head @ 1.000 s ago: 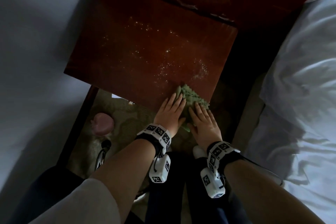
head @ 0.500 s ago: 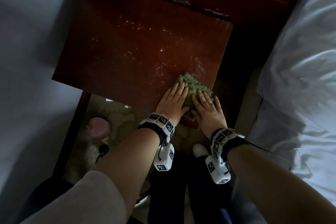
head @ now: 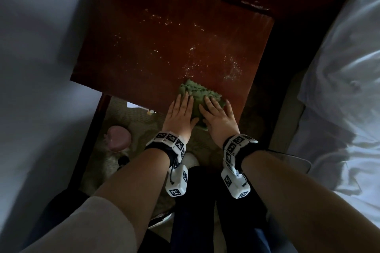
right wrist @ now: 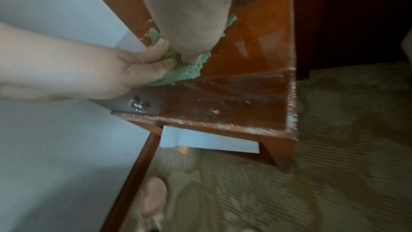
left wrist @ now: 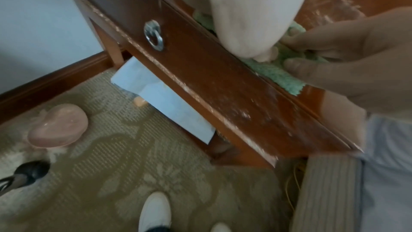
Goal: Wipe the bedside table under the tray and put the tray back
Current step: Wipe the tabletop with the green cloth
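While both hands press flat on it, the crumpled green terry cloth sits at the 5 o'clock corner of the dark reddish-brown wooden worktop, its near end overhanging the front edge. Its long axis runs roughly from 11 to 5 o'clock. The left hand and right hand lie on it with straight fingers, gripping nothing. White specks dot the wood beyond. The hands hide much of the cloth.

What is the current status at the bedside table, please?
Left hand and right hand flat on green cloth, near front edge of bedside table. White crumbs still ahead. Pink tray on carpet.
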Demonstrator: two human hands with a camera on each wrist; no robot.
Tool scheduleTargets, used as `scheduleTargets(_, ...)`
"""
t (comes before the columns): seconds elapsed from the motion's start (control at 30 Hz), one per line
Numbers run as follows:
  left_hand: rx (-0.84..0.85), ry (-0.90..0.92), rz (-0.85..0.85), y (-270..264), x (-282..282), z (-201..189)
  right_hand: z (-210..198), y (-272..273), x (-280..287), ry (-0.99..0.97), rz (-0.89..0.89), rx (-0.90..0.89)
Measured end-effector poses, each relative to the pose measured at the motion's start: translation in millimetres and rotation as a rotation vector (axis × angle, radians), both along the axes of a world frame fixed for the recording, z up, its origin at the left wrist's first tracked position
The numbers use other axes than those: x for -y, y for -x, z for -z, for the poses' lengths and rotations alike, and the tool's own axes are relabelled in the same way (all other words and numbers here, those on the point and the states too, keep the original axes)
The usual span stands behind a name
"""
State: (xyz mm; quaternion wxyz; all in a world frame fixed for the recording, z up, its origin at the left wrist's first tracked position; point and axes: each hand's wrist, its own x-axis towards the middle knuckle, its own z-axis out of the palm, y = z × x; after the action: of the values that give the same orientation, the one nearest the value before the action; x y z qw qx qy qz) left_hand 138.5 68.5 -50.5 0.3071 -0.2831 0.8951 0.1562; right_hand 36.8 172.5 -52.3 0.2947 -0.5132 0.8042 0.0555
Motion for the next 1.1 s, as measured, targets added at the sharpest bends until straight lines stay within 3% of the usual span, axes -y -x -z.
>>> scheduleTargets(0.23, -0.009, -0.040, 0.211, 6.1, -42.0, -0.6, 0.2, 1.9, -66.5, 0.113, 0.043, -0.058)
scheduleTargets(0.4, -0.061, -0.079, 0.246, 23.1, -63.3, -0.3, -4.1, 16.5, -86.5, 0.102, 0.073, -0.100)
scheduleTargets(0.63, -0.059, -0.059, 0.304, 35.6, -49.9, -2.8, 1.6, 21.6, -81.8, 0.122, 0.140, -0.075)
scheduleTargets(1.1, -0.070, -0.026, 0.234, 97.1, -18.7, 4.6, 10.9, 76.5, -41.7, 0.181, 0.215, -0.072)
